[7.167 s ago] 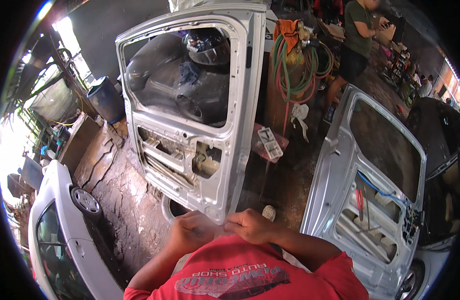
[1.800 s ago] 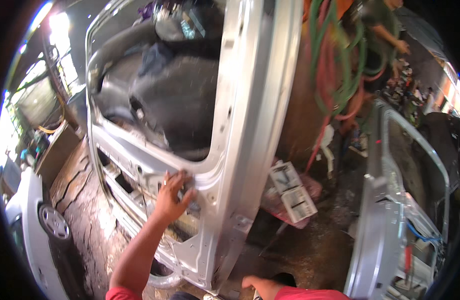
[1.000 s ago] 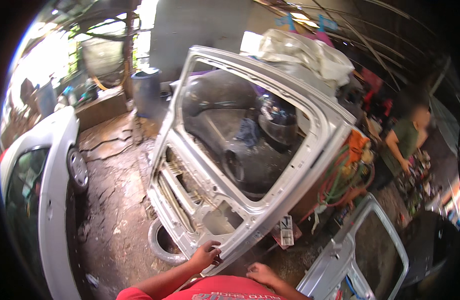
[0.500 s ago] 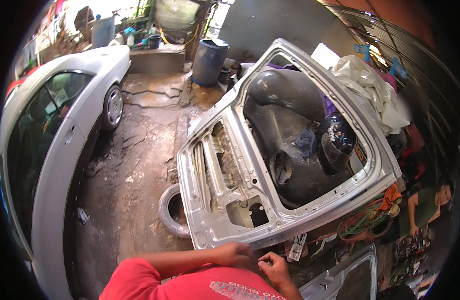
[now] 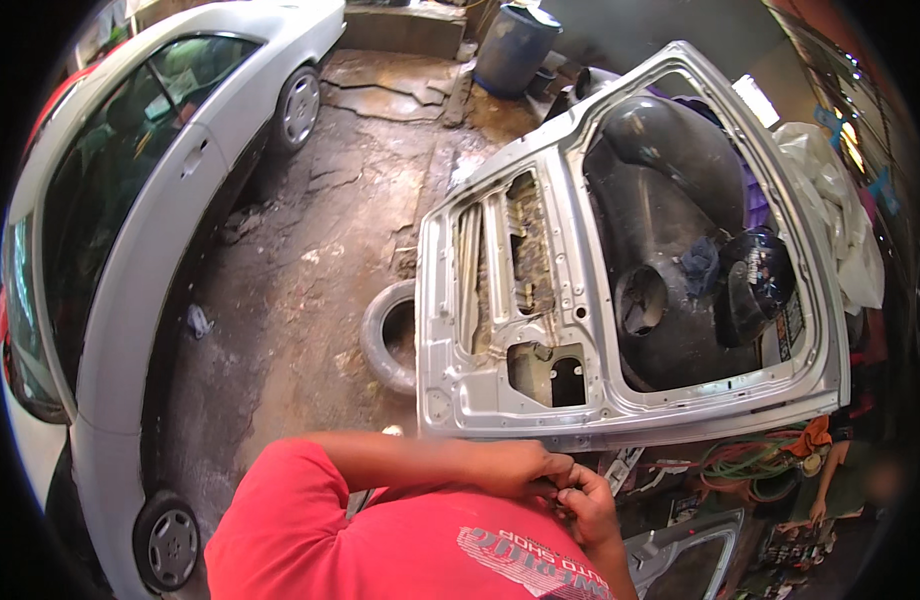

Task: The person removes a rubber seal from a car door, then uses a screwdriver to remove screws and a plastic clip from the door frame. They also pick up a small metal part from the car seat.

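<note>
My left hand [image 5: 538, 470] and my right hand [image 5: 586, 505] meet in front of my red shirt [image 5: 390, 540], at the bottom right of the middle. The fingers of both are curled and close together; whatever is between them is hidden or too small to name. Just beyond them stands a bare silver vehicle door [image 5: 435, 300], with open cutouts in its inner panel and an empty window frame. Black moulded parts, a black helmet-like object and a blue cloth [image 5: 698, 265] show through the window opening.
A white car [image 5: 170, 200] fills the left. A tyre [image 5: 378, 345] lies behind the door on cracked concrete; a blue barrel [image 5: 510, 55] stands at the back. Coiled hoses [image 5: 725, 462], a second door [image 5: 655, 550] and another person [image 5: 830, 480] are at the lower right.
My left hand has left the door panel and joined my right hand at my front. The view has swung left, bringing more of the white car into sight.
</note>
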Demonstrator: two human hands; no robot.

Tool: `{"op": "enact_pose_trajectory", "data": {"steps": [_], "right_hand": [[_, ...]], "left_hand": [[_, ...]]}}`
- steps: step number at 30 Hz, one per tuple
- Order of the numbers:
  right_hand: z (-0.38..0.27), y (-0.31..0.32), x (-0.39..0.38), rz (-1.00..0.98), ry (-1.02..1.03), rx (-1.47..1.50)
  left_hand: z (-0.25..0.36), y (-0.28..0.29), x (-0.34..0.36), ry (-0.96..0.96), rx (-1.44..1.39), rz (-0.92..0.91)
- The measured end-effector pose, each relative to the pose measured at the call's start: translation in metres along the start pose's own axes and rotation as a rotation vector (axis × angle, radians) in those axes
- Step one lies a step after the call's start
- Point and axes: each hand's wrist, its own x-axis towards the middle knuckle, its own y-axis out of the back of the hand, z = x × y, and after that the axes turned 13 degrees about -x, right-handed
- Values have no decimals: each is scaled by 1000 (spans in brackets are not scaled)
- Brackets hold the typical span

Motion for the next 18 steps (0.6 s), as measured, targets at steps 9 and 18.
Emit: {"op": "enact_pose_trajectory", "data": {"steps": [9,18], "right_hand": [[-18,1,5,-145,-153,303],[-18,2,-21,-29,47,394]], "left_hand": [[10,6,-5,-91,161,126],[13,1,3,65,120,48]]}}
